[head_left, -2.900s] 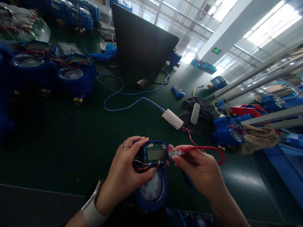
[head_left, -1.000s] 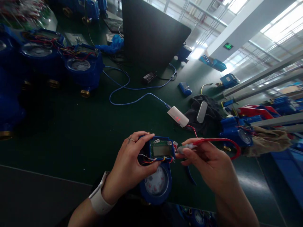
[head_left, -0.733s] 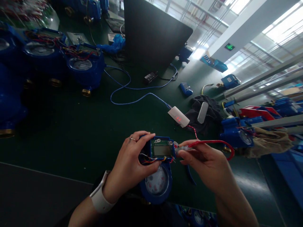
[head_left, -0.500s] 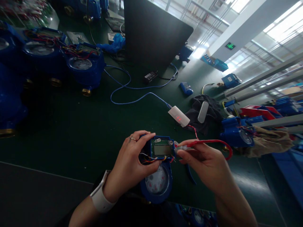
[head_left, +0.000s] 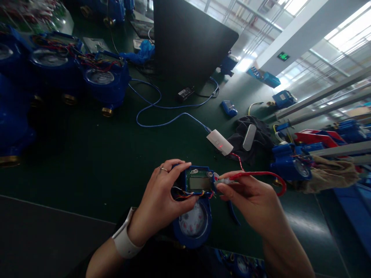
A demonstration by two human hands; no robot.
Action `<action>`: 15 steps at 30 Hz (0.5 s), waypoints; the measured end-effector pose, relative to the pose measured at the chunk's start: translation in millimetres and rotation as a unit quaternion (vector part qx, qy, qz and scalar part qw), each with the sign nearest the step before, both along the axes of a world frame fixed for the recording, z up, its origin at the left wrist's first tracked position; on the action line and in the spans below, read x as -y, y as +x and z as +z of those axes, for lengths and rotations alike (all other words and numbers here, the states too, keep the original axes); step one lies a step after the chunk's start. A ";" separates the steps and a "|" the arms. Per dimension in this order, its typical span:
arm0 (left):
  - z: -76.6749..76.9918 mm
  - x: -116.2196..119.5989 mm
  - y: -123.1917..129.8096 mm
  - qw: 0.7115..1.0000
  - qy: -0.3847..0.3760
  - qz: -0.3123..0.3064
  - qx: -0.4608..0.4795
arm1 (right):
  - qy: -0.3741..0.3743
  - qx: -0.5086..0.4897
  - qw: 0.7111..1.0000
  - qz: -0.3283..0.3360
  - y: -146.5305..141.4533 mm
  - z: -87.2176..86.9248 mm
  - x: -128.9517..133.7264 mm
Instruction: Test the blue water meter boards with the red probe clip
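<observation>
A blue meter [head_left: 207, 227] with a round dial stands at the table's near edge, its upper box showing a green circuit board and a grey display [head_left: 200, 183]. My left hand [head_left: 164, 191] grips that box from the left, thumb below the display beside coloured wires. Against the box's right side, my right hand [head_left: 249, 197] pinches a pale probe [head_left: 224, 180] with a red cable [head_left: 261, 173]. Whether the probe's tip touches the meter is too small to tell. Above the hands lies a white adapter [head_left: 219, 142] with a red light, joined to a blue cable [head_left: 162, 126].
Several blue meters [head_left: 106, 87] with loose wires stand at the left. A dark laptop screen [head_left: 191, 42] rises at the back. Right of the adapter, a dark cloth [head_left: 262, 135] bears a white object [head_left: 249, 137]. Another blue meter [head_left: 285, 162] sits near the right rail.
The adapter's red lights look different, with fewer lit now. Both hands keep their holds, and the whole view has shifted very slightly.
</observation>
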State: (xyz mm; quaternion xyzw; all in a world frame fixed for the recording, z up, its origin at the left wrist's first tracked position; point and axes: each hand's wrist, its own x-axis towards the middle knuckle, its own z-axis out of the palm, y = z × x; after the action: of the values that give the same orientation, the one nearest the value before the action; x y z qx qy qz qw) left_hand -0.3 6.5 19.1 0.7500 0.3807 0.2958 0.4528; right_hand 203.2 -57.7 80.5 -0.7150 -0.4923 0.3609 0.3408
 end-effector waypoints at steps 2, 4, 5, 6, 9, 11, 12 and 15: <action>0.1 -0.5 -0.1 1.000 0.000 0.001 0.002 | -0.005 -0.004 1.000 0.003 0.3 -0.3 0.2; 0.4 -0.8 -0.2 1.000 -0.002 0.002 0.004 | -0.007 -0.009 1.000 0.003 0.9 -0.7 0.8; 0.6 -0.9 -0.2 1.000 -0.004 0.002 0.004 | -0.006 -0.011 1.000 0.002 1.2 -1.0 1.2; 0.9 -1.0 -0.1 1.000 -0.008 0.001 0.004 | -0.003 -0.013 1.000 0.000 1.5 -1.4 1.5; 1.5 -1.0 0.0 1.000 -0.013 -0.002 0.004 | 0.002 -0.021 1.000 0.000 2.1 -2.8 2.0; 1.5 -0.9 -0.2 1.000 -0.010 -0.002 0.005 | 0.002 -0.020 1.000 0.001 2.5 -3.4 1.9; 1.4 -0.9 -0.5 1.000 -0.008 -0.002 0.006 | 0.000 -0.019 1.000 0.004 2.7 -3.5 1.8; 1.3 -0.6 -1.2 1.000 -0.007 -0.002 0.005 | -0.005 -0.013 1.000 0.005 3.2 -3.2 1.8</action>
State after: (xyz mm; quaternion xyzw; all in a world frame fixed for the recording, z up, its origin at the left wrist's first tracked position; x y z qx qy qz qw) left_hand -1.5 7.0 20.4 0.7462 0.3786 0.2958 0.4608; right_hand 206.4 -59.5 77.4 -0.7097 -0.4891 0.3745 0.3418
